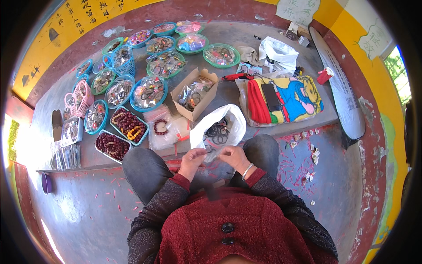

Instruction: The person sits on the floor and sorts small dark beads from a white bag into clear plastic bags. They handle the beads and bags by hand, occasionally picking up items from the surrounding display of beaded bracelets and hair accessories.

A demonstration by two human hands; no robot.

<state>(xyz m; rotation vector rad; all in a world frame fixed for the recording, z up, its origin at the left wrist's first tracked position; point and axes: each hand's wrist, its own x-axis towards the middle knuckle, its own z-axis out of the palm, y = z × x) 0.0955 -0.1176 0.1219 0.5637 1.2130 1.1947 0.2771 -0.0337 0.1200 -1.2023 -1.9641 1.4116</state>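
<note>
My left hand (192,162) and my right hand (234,158) are close together above my knees. Both are closed, fingertips pinching a small clear plastic bag (211,155) between them; what is inside it, if anything, I cannot make out. Just beyond my fingers stands an opened white plastic bag (238,119) holding several dark ring-shaped bands (217,132). A dark red bead bracelet (161,127) lies on a stack of clear plastic bags (159,140) to the left. A silvery bangle (247,170) circles my right wrist.
Trays of dark red beads (129,123), a cardboard box (181,108) of small packets and several round plastic baskets (149,108) fill the left of the raised grey slab. On the right are a folded colourful blanket (290,115), a phone (271,97) and a red cup (325,75).
</note>
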